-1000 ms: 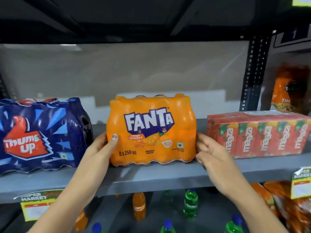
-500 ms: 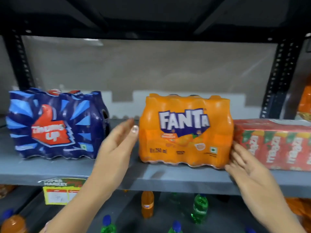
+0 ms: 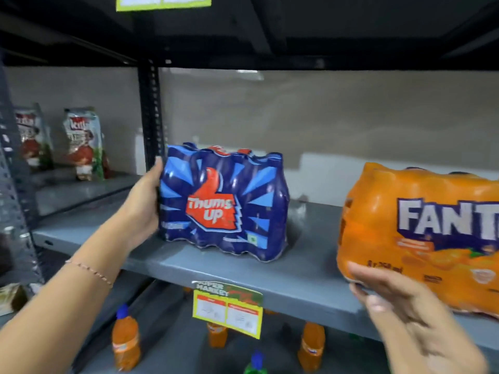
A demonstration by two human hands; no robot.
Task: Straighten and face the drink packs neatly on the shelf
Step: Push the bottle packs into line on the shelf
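A blue Thums Up pack (image 3: 224, 202) stands on the grey shelf (image 3: 297, 276), its logo facing me, turned slightly. My left hand (image 3: 143, 205) grips its left side, fingers wrapped behind it. An orange Fanta pack (image 3: 421, 236) stands to the right, cut off by the frame edge. In front of the Fanta pack's lower left corner hovers my right hand (image 3: 399, 303), fingers spread, perhaps just touching the corner, holding nothing.
A black upright post (image 3: 151, 114) rises just left of the Thums Up pack. Snack bags (image 3: 83, 143) stand on the neighbouring shelf at left. A yellow price tag (image 3: 228, 310) hangs from the shelf edge. Orange bottles (image 3: 125, 338) stand on the lower shelf.
The view swung left. My left hand moved from beside the Fanta pack to grip the Thums Up pack's left side. My right hand came off the Fanta pack's right end.
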